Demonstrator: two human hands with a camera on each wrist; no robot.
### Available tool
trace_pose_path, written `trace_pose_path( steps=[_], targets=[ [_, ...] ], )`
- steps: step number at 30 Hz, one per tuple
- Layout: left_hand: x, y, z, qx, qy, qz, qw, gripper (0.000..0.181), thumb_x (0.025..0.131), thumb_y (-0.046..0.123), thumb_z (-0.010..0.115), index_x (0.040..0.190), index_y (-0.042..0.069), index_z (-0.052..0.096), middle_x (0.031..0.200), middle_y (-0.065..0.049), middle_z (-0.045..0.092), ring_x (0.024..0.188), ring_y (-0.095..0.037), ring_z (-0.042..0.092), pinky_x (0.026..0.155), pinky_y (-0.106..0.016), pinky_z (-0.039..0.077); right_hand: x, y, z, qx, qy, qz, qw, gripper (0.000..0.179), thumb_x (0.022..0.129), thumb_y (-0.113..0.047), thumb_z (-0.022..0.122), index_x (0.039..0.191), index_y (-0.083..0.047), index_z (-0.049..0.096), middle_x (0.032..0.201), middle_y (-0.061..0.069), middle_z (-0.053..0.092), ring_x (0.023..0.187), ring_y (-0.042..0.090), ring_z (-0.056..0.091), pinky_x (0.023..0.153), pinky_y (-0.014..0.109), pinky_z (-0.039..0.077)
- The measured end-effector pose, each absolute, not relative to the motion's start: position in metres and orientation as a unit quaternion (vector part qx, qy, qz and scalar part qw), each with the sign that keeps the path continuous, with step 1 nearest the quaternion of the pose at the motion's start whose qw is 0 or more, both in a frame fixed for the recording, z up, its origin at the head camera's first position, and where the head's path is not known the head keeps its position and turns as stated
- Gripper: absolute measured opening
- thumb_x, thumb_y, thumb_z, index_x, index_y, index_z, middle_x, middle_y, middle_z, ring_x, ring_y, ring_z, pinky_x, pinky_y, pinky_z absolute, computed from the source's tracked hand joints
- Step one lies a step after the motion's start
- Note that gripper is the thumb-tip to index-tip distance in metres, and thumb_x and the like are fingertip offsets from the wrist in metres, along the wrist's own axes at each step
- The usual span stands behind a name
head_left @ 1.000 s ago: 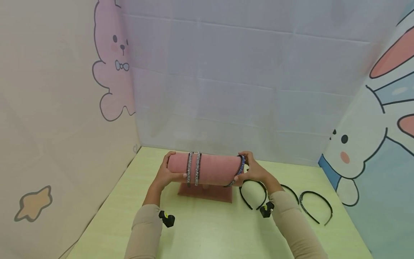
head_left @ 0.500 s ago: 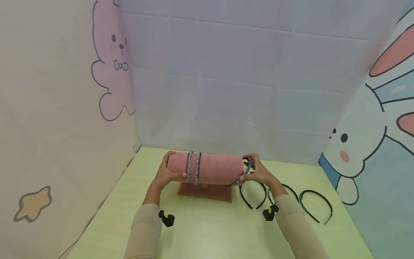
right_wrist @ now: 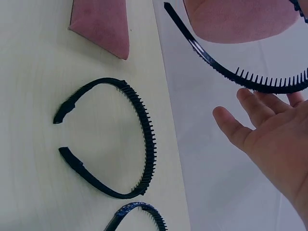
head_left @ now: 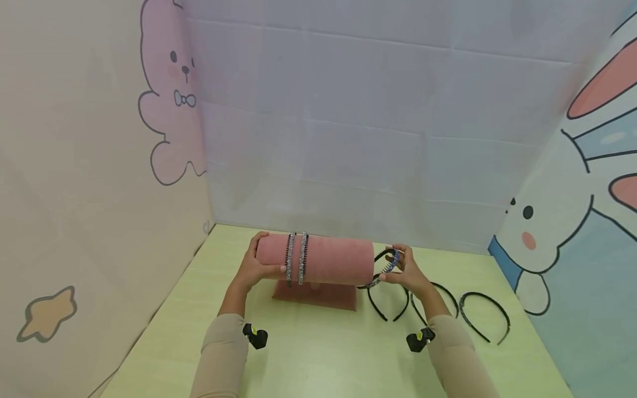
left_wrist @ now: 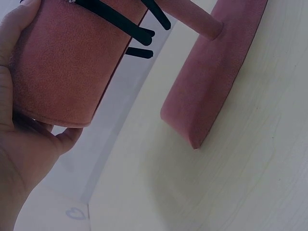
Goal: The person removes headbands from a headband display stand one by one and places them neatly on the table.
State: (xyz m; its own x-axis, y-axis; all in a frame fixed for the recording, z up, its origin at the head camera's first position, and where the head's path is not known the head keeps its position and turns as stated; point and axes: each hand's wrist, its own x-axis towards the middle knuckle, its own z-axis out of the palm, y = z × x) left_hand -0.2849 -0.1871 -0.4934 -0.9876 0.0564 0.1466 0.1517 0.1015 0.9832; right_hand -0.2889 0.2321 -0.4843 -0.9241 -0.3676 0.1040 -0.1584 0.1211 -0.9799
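A pink padded roll (head_left: 340, 260) is raised on a stem above its pink base (head_left: 328, 299). My left hand (head_left: 250, 272) grips the roll's left end, thumb in front; the left wrist view shows its palm by the end face. Two silver-stoned headbands (head_left: 302, 260) sit side by side around the roll, near the left thumb. Just off the right end, my right hand (head_left: 412, 275) holds a toothed headband with blue stones (head_left: 395, 258) between thumb and fingers. In the right wrist view this headband (right_wrist: 216, 67) has its near tip beside the roll.
Several black headbands lie on the pale table right of the stand, one (head_left: 376, 309) below the right hand and another (head_left: 507, 318) farther right. A white curtain (head_left: 318, 166) hangs behind the table, and printed cloth walls stand at both sides.
My right hand has drawn the blue-stoned headband rightward off the roll's right end. My left hand keeps its grip at the left end, and the two silver headbands stay in place.
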Motion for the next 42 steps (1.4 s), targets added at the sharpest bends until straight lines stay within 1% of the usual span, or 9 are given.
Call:
trace_pose_path(
  steps=[3,5,7,11,18,29,35,39,42],
  targets=[
    [-0.286,-0.187,-0.494,-0.075,-0.739,-0.669,0.035,0.103,0.059,0.008,0.088,0.141,0.023,0.026,0.131,-0.007,0.039,0.108,-0.035,0.048,0.082,-0.047,0.046,-0.281,0.233,-0.487,-0.164,0.729,-0.662,0.06,0.086,0.08,0.0,0.069,0.14,0.0,0.007,0.146,0.025,0.017,0.134,0.04,0.017,0.098,0.042,0.035],
    [-0.286,-0.188,-0.494,-0.074,-0.737,-0.671,0.035,0.103,0.059,0.008,0.088,0.14,0.024,0.027,0.13,-0.007,0.04,0.107,-0.035,0.049,0.082,-0.046,0.046,-0.275,0.233,-0.491,-0.152,0.722,-0.673,0.046,0.085,0.08,0.001,0.068,0.141,0.001,0.008,0.145,0.026,0.018,0.133,0.041,0.018,0.098,0.041,0.035],
    [-0.287,-0.188,-0.494,-0.073,-0.736,-0.672,0.035,0.103,0.059,0.008,0.088,0.14,0.024,0.027,0.13,-0.007,0.04,0.107,-0.035,0.048,0.082,-0.046,0.047,-0.27,0.233,-0.496,-0.137,0.722,-0.677,0.037,0.084,0.08,0.001,0.067,0.142,-0.001,0.009,0.146,0.025,0.017,0.133,0.041,0.017,0.099,0.042,0.034],
    [-0.286,-0.188,-0.495,-0.073,-0.735,-0.674,0.035,0.103,0.059,0.008,0.089,0.14,0.026,0.027,0.13,-0.007,0.04,0.107,-0.035,0.048,0.082,-0.046,0.047,-0.258,0.229,-0.504,-0.11,0.724,-0.681,0.026,0.083,0.081,0.0,0.066,0.144,-0.006,0.011,0.147,0.027,0.011,0.133,0.044,0.015,0.099,0.054,0.028],
    [-0.285,-0.187,-0.497,-0.066,-0.739,-0.67,0.033,0.105,0.059,0.008,0.089,0.141,0.025,0.026,0.132,-0.006,0.039,0.108,-0.034,0.048,0.082,-0.046,0.046,-0.242,0.219,-0.511,-0.085,0.696,-0.713,-0.011,0.08,0.081,0.005,0.064,0.145,-0.004,0.015,0.144,0.026,0.015,0.131,0.043,0.018,0.083,0.027,0.045],
    [-0.285,-0.187,-0.495,-0.068,-0.741,-0.667,0.036,0.103,0.059,0.008,0.088,0.14,0.027,0.027,0.133,-0.007,0.038,0.109,-0.034,0.047,0.082,-0.045,0.046,-0.219,0.2,-0.52,-0.08,0.688,-0.717,-0.079,0.077,0.08,0.0,0.061,0.146,-0.005,0.022,0.137,0.023,0.03,0.12,0.026,0.031,0.083,0.022,0.042],
    [-0.285,-0.187,-0.496,-0.07,-0.735,-0.674,0.037,0.103,0.059,0.003,0.087,0.139,0.027,0.028,0.132,-0.007,0.039,0.108,-0.034,0.048,0.081,-0.043,0.047,-0.209,0.193,-0.525,-0.058,0.707,-0.699,-0.087,0.078,0.082,-0.005,0.064,0.148,-0.014,0.023,0.138,0.014,0.031,0.119,0.027,0.031,0.081,0.032,0.048],
    [-0.285,-0.187,-0.496,-0.069,-0.735,-0.673,0.04,0.102,0.059,0.004,0.088,0.138,0.029,0.029,0.131,-0.006,0.04,0.108,-0.034,0.048,0.081,-0.044,0.046,-0.203,0.188,-0.53,-0.049,0.727,-0.677,-0.101,0.078,0.082,-0.007,0.066,0.147,-0.014,0.025,0.142,0.012,0.029,0.123,0.031,0.029,0.092,0.047,0.037],
    [-0.285,-0.186,-0.497,-0.068,-0.738,-0.67,0.041,0.101,0.059,0.006,0.088,0.137,0.032,0.03,0.131,-0.007,0.04,0.108,-0.034,0.048,0.081,-0.045,0.047,-0.198,0.183,-0.533,-0.038,0.726,-0.678,-0.11,0.077,0.081,-0.008,0.068,0.146,-0.011,0.027,0.142,0.013,0.03,0.122,0.032,0.029,0.094,0.052,0.03]
  ],
)
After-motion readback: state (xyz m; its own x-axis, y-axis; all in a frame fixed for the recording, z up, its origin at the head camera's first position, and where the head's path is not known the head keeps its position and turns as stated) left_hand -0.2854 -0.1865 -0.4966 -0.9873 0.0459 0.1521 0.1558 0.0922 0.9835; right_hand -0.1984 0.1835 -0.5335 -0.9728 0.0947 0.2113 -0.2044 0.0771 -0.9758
